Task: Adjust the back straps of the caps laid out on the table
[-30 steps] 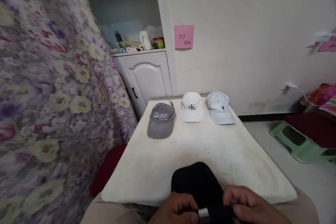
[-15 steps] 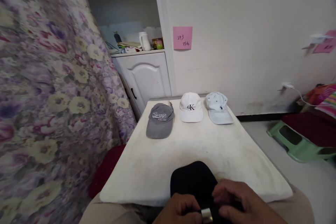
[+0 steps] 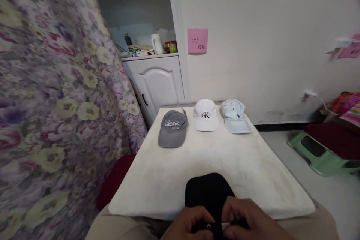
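Observation:
A black cap (image 3: 208, 191) lies at the near edge of the table, its rounded end pointing away from me. My left hand (image 3: 192, 223) is closed on the left side of its near part, thumb and fingers pinched on the black strap. From the right, my right hand (image 3: 247, 219) pinches the same strap, with a small pale piece (image 3: 225, 225) showing between the two hands. My fingers hide most of the cap's near end. Farther back stand a grey cap (image 3: 173, 129) with white lettering, a white cap (image 3: 206, 115) and a pale blue cap (image 3: 235, 117), side by side.
The caps rest on a white-covered table (image 3: 157, 180) against the wall. A floral curtain (image 3: 56, 101) hangs at left beside a dark red seat (image 3: 116, 180). A green stool (image 3: 320, 153) stands at right; a white cabinet (image 3: 157, 82) is behind.
My right hand has come in closer to the left, and both now pinch the strap. The shiny pale piece between them is now more covered. The view has shifted slightly.

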Demonstrator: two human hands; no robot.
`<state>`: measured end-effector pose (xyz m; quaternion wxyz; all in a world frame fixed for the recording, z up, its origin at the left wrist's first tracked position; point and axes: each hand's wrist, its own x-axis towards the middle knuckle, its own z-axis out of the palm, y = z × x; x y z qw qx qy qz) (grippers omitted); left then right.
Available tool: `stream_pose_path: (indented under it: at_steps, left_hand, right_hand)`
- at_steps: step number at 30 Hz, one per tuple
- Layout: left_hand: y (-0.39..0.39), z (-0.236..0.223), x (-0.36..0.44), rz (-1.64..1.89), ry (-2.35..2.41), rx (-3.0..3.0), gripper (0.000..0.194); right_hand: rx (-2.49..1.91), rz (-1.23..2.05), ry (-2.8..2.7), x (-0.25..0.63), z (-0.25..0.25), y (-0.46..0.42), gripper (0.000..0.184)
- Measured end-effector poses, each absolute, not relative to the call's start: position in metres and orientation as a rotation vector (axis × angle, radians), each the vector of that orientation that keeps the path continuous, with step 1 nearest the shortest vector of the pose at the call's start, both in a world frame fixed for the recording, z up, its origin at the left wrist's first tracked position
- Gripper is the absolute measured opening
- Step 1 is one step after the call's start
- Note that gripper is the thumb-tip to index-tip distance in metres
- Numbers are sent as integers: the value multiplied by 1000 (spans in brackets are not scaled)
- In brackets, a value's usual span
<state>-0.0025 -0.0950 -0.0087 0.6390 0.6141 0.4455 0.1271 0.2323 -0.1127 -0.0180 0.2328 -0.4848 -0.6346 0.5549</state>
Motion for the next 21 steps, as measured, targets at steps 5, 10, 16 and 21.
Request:
stream_pose_path:
  at_steps: [5, 10, 16, 21]
  left_hand:
    - [-95, -6, 9, 391, 890, 1288, 17]
    - [-96, 3, 13, 437, 889, 1263, 18]
    - [-97, -3, 9, 432, 903, 1298, 21]
    - [-95, -10, 12, 493, 827, 1252, 29]
  right_hand:
    - [-1223, 1641, -1665, 228, -19, -113, 10]
    - [-1086, 1732, -1585, 228, -32, -112, 17]
    - [-1129, 1671, -1567, 229, -31, -113, 16]
    - [-1252, 1517, -1597, 225, -17, -115, 12]
